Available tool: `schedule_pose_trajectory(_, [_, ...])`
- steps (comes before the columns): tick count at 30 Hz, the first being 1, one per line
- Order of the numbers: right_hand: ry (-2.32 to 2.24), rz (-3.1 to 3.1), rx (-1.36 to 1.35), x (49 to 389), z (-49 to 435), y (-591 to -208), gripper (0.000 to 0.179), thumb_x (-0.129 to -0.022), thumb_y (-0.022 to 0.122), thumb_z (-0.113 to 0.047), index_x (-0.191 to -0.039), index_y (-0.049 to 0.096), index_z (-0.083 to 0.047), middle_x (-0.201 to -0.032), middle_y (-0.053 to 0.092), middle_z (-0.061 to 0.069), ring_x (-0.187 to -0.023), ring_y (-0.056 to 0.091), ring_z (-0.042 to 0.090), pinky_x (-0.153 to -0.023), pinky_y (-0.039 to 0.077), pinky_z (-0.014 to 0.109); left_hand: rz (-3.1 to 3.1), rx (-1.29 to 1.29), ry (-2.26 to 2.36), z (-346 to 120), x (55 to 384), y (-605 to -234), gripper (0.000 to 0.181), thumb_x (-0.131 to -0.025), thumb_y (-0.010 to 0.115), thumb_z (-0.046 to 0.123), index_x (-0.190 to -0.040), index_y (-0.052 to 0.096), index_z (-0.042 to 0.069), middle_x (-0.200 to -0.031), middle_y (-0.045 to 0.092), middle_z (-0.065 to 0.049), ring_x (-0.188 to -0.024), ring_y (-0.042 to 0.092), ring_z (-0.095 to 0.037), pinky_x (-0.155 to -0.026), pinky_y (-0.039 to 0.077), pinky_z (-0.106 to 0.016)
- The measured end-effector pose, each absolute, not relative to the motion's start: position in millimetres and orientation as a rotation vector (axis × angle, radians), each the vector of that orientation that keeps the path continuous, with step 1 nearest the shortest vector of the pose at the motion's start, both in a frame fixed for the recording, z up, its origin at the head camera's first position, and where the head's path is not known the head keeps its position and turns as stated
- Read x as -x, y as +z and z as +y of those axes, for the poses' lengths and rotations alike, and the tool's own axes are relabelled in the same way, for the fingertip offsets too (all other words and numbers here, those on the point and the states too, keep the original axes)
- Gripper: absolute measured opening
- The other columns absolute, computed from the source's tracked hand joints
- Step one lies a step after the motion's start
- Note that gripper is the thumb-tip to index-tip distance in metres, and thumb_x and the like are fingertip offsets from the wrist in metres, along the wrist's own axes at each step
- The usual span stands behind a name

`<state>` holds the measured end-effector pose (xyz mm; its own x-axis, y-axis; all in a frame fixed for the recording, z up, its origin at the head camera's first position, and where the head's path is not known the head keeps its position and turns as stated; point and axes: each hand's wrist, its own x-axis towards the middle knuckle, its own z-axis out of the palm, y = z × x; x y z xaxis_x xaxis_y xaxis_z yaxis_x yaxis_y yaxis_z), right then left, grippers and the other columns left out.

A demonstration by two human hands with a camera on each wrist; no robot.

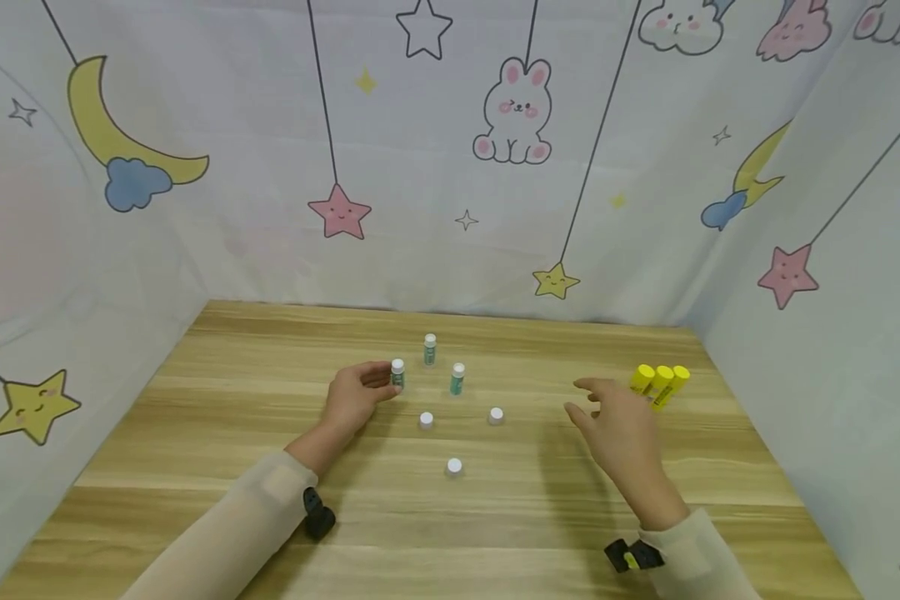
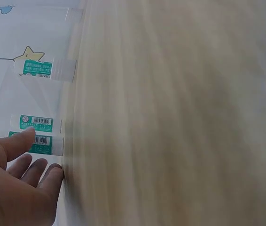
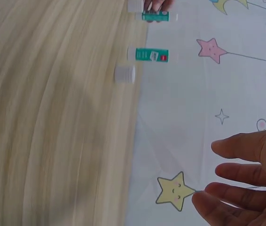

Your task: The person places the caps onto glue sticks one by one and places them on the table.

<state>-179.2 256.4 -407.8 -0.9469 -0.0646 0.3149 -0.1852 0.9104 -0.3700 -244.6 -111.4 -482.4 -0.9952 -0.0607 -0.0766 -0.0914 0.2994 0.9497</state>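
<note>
Three small glue sticks with green labels and white tops stand upright near the middle back of the table. My left hand (image 1: 356,393) is right beside the leftmost glue stick (image 1: 397,375), thumb at its lower part and fingers behind it. In the left wrist view the thumb (image 2: 22,141) overlaps that label, the other fingers apart from the thumb. Farther back stands a second glue stick (image 1: 430,350), with a third (image 1: 457,380) to the right. My right hand (image 1: 621,425) hovers empty at the right, fingers spread and slightly bent.
Three white caps, a left one (image 1: 426,420), a right one (image 1: 497,415) and a front one (image 1: 454,467), lie before the glue sticks. Several yellow tubes (image 1: 660,382) stand together beyond my right hand. A printed cloth (image 1: 435,275) borders the wooden table (image 1: 495,542).
</note>
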Motion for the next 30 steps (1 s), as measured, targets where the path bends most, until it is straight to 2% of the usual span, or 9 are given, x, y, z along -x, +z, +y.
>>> schedule_pose_trajectory(15, [0.769,-2.725,-0.238,176.0,218.4,-414.5,0.034,-0.087,0.082,-0.025,-0.117,0.074,-0.011,-0.114,0.074,0.013,-0.086,0.074,0.029,-0.070,0.061,0.044,2.455,0.229,1.849,-109.5,257.4,-484.6,0.045,-0.088,0.079,0.004,-0.131,0.065,-0.001,-0.129,0.068,-0.019,-0.124,0.062,-0.032,-0.104,0.051,-0.042])
schedule_pose_trajectory(21, [0.833,-2.707,-0.241,173.4,204.4,-414.6,0.031,-0.086,0.082,-0.024,-0.114,0.075,-0.012,-0.111,0.075,0.010,-0.085,0.074,0.028,-0.070,0.061,0.042,2.486,0.230,1.804,-108.4,257.2,-482.5,0.045,-0.087,0.080,0.006,-0.130,0.066,-0.001,-0.129,0.068,-0.019,-0.126,0.059,-0.033,-0.108,0.047,-0.045])
schedule_pose_trajectory(30, [0.928,-2.724,-0.232,173.6,184.0,-416.5,0.031,-0.086,0.082,-0.025,-0.114,0.076,-0.013,-0.113,0.075,0.008,-0.080,0.074,0.022,-0.067,0.062,0.036,2.528,0.233,1.774,-105.7,258.3,-484.3,0.042,-0.087,0.080,0.006,-0.127,0.068,-0.001,-0.124,0.070,-0.018,-0.123,0.061,-0.032,-0.104,0.049,-0.044])
